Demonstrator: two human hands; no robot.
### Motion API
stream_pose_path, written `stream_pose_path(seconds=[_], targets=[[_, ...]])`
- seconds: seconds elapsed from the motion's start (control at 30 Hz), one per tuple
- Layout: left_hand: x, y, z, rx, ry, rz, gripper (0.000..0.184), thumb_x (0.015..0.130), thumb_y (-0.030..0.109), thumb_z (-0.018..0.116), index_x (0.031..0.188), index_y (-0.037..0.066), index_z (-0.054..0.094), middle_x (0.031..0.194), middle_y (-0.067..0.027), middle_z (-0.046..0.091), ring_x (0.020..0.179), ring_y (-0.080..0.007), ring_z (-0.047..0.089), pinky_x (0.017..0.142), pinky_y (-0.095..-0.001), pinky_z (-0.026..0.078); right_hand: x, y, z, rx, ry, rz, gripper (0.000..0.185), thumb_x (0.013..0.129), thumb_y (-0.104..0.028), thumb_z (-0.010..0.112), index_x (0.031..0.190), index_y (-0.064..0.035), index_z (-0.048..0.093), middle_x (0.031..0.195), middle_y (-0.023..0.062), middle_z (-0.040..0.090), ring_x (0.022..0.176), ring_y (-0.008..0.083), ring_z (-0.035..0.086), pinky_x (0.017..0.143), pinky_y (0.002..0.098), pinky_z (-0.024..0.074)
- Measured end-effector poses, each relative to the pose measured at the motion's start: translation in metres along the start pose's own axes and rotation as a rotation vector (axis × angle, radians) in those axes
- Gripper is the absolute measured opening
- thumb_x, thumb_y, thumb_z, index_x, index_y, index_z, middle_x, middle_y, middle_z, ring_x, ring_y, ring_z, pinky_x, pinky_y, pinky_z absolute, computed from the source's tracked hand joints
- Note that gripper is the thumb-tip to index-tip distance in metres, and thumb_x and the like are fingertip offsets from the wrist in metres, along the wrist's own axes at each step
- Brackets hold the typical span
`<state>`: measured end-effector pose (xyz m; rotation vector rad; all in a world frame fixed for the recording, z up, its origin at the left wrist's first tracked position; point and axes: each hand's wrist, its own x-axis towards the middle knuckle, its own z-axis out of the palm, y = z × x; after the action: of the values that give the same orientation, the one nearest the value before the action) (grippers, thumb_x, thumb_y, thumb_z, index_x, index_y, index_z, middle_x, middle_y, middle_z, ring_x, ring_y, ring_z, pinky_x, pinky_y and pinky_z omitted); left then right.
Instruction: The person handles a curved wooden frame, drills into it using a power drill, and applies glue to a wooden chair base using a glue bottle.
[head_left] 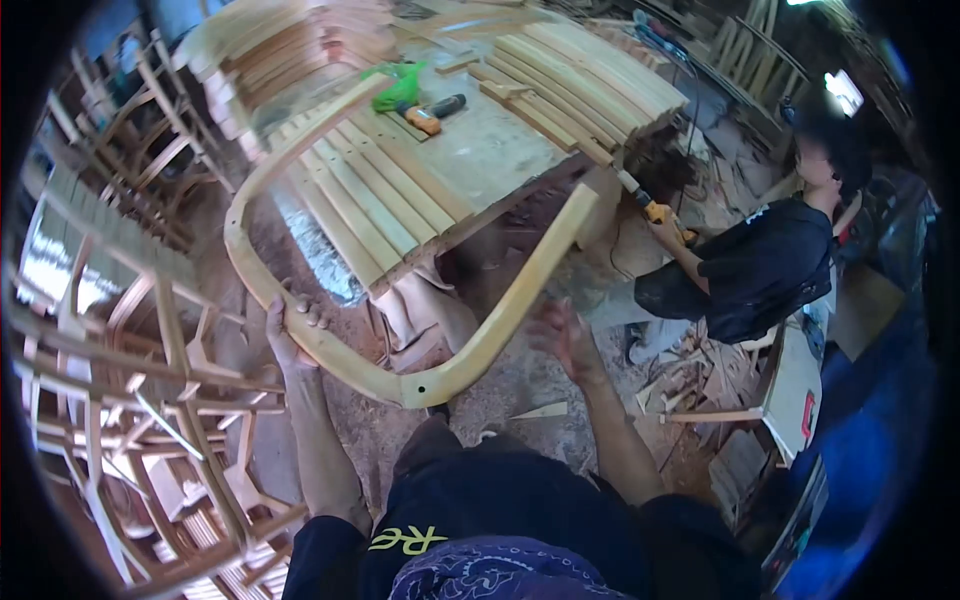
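A U-shaped bent wooden frame [472, 362], pale and smooth with a dark hole near its front bend, is held in the air before my body. My left hand [296, 322] wraps its fingers round the left side of the curve. Off the frame's right arm, my right hand [565, 342] hovers with fingers apart, slightly blurred, and nothing in it. Beyond the frame, a low table [500, 150] bears rows of wooden slats [372, 190]. An orange and black power drill [425, 120] lies there beside a green plastic bag [402, 85].
To the right, a co-worker [760, 260] holds a yellow power tool [660, 213] against the table's end. Assembled wooden frames [165, 400] crowd the left side. Wood scraps [690, 385] litter the floor at right, by a pale board [795, 390].
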<state>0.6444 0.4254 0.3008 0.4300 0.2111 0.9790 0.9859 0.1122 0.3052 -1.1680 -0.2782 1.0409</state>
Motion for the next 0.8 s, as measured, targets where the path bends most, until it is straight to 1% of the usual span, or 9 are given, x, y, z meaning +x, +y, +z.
stream_pose_path(seconds=[0.03, 0.23, 0.33, 0.37, 0.5, 0.6, 0.63, 0.73, 0.8], targets=[[0.02, 0.002, -0.004, 0.001, -0.009, -0.024, 0.041, 0.102, 0.033, 0.055, 0.138, 0.014, 0.047, 0.084, -0.0075, 0.053, 0.067, -0.0206, 0.055, 0.061, -0.0394, 0.052, 0.027, 0.004, 0.009, 0.167, -0.057, -0.006, 0.065, 0.098, -0.063, 0.056, 0.128, -0.0055, 0.055, 0.111, 0.0111, 0.065, 0.093, 0.0224, 0.067, 0.082, 0.0374, 0.0567], [0.123, 0.003, -0.027, 0.016, 0.077, -0.113, 0.039, 0.101, 0.034, 0.057, 0.133, 0.014, 0.047, 0.081, -0.0067, 0.055, 0.064, -0.0202, 0.056, 0.059, -0.04, 0.052, 0.116, -0.004, 0.07, 0.282, 0.035, -0.108, 0.055, 0.098, -0.055, 0.062, 0.12, -0.005, 0.059, 0.111, 0.0128, 0.066, 0.097, 0.0254, 0.067, 0.09, 0.0465, 0.0575], [0.15, -0.008, -0.011, 0.036, 0.061, -0.118, 0.042, 0.1, 0.033, 0.06, 0.136, 0.015, 0.048, 0.081, -0.0064, 0.054, 0.065, -0.0196, 0.055, 0.06, -0.0391, 0.05, 0.142, -0.024, 0.083, 0.246, 0.139, -0.177, 0.042, 0.097, -0.043, 0.068, 0.115, -0.0066, 0.057, 0.106, 0.0116, 0.065, 0.092, 0.0249, 0.068, 0.081, 0.0488, 0.062], [0.158, -0.021, -0.002, 0.021, 0.033, -0.128, 0.044, 0.1, 0.033, 0.061, 0.138, 0.015, 0.048, 0.082, -0.0063, 0.053, 0.065, -0.0192, 0.054, 0.061, -0.0384, 0.05, 0.149, -0.038, 0.087, 0.317, 0.232, -0.15, 0.035, 0.096, -0.036, 0.071, 0.105, -0.0053, 0.058, 0.1, 0.0104, 0.064, 0.088, 0.0245, 0.07, 0.071, 0.0472, 0.0645], [0.194, -0.081, 0.038, -0.1, 0.051, -0.115, 0.044, 0.097, 0.029, 0.062, 0.136, 0.016, 0.048, 0.083, -0.0066, 0.054, 0.066, -0.0196, 0.054, 0.061, -0.04, 0.05, 0.176, -0.123, 0.082, 0.132, 0.333, -0.243, 0.03, 0.096, -0.028, 0.072, 0.103, -0.0029, 0.059, 0.094, 0.0087, 0.063, 0.079, 0.0238, 0.071, 0.062, 0.044, 0.0658], [0.212, -0.117, 0.07, -0.163, 0.074, -0.11, 0.043, 0.096, 0.025, 0.062, 0.136, 0.017, 0.047, 0.083, -0.0063, 0.054, 0.067, -0.0207, 0.055, 0.062, -0.041, 0.05, 0.164, -0.146, 0.082, -0.077, 0.357, -0.218, 0.031, 0.096, -0.029, 0.071, 0.11, -0.0072, 0.054, 0.099, 0.0079, 0.065, 0.084, 0.0224, 0.072, 0.065, 0.0471, 0.0663], [0.215, -0.128, 0.078, -0.171, 0.085, -0.124, 0.044, 0.096, 0.024, 0.062, 0.136, 0.017, 0.046, 0.083, -0.0063, 0.053, 0.067, -0.0214, 0.055, 0.063, -0.042, 0.051, 0.164, -0.15, 0.084, -0.071, 0.394, -0.222, 0.027, 0.095, -0.025, 0.073, 0.105, -0.0067, 0.056, 0.094, 0.0077, 0.065, 0.074, 0.0208, 0.071, 0.057, 0.0433, 0.0643], [0.22, -0.152, 0.094, -0.16, 0.093, -0.116, 0.046, 0.096, 0.022, 0.062, 0.137, 0.018, 0.044, 0.085, -0.0066, 0.054, 0.07, -0.0232, 0.057, 0.067, -0.0456, 0.053, 0.199, -0.151, 0.012, -0.054, 0.382, -0.297, 0.022, 0.093, -0.021, 0.073, 0.099, -0.0058, 0.059, 0.087, 0.0073, 0.064, 0.063, 0.0184, 0.067, 0.049, 0.0372, 0.0594], [0.213, -0.167, 0.105, -0.115, 0.047, -0.098, 0.047, 0.095, 0.021, 0.062, 0.137, 0.019, 0.042, 0.086, -0.0071, 0.054, 0.073, -0.0241, 0.059, 0.071, -0.0485, 0.054, 0.217, -0.172, 0.006, -0.113, 0.397, -0.253, 0.02, 0.092, -0.02, 0.073, 0.094, -0.0059, 0.059, 0.082, 0.0064, 0.062, 0.059, 0.017, 0.064, 0.048, 0.0337, 0.056]])
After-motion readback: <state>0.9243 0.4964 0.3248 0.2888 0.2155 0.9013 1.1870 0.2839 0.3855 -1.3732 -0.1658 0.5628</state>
